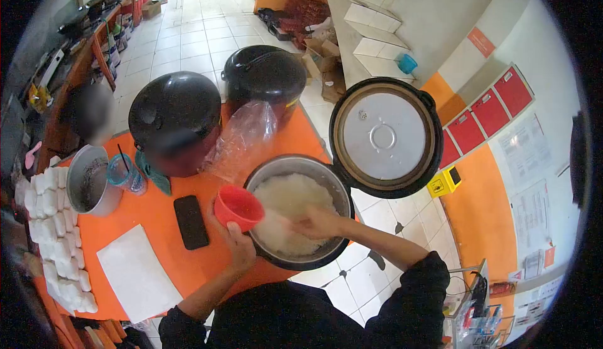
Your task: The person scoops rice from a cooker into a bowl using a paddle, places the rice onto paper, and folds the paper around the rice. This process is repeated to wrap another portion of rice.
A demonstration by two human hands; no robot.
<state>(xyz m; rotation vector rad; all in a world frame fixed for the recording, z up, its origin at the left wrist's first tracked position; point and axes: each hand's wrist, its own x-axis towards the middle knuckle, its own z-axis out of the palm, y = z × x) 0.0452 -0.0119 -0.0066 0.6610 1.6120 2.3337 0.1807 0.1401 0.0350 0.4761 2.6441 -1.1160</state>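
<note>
My left hand (240,248) holds a small red bowl (237,206) tilted at the left rim of an open rice cooker pot (336,186). The pot is full of white cooked rice (290,198). Inside the pot, my right hand (316,223) reaches into the rice; its fingers blur at the rice surface, and I cannot tell whether it grips a scoop. The cooker's round lid (383,137) stands open to the right.
On the orange table (163,223) lie a black phone (190,221), a white sheet (137,278), a metal pot (91,181), a plastic cup (125,173), a clear plastic bag (245,137) and stacked white packets (59,236). Two closed black cookers (176,113) stand behind.
</note>
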